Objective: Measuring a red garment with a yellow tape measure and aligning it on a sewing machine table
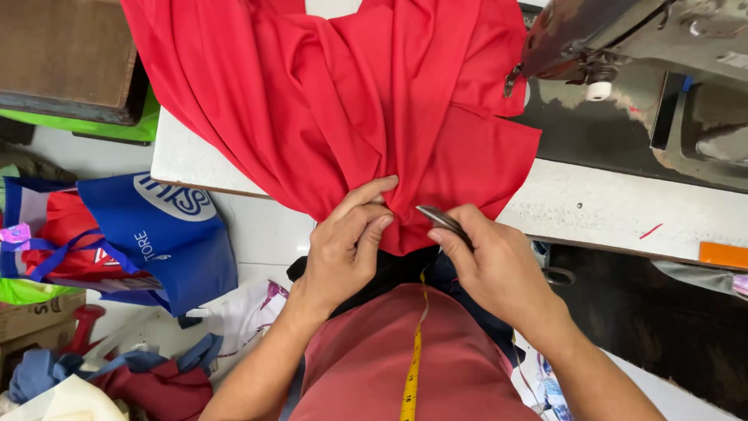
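A large red cloth [366,101] lies bunched on the white sewing table [592,210] and hangs over its near edge. My left hand [347,242] pinches the cloth's lower fold between thumb and fingers. Just to the right, my right hand [491,261] holds a small dark metal cutting tool [442,221], its tip pointing at the same fold. A yellow measuring tape [413,366] hangs down my red shirt.
A worn sewing machine [623,39] stands at the back right of the table. On the floor to the left are a blue bag [167,234], piled cloth [148,378], a cardboard box [35,316] and a dark wooden box [66,54]. An orange piece [723,255] lies at the table's right edge.
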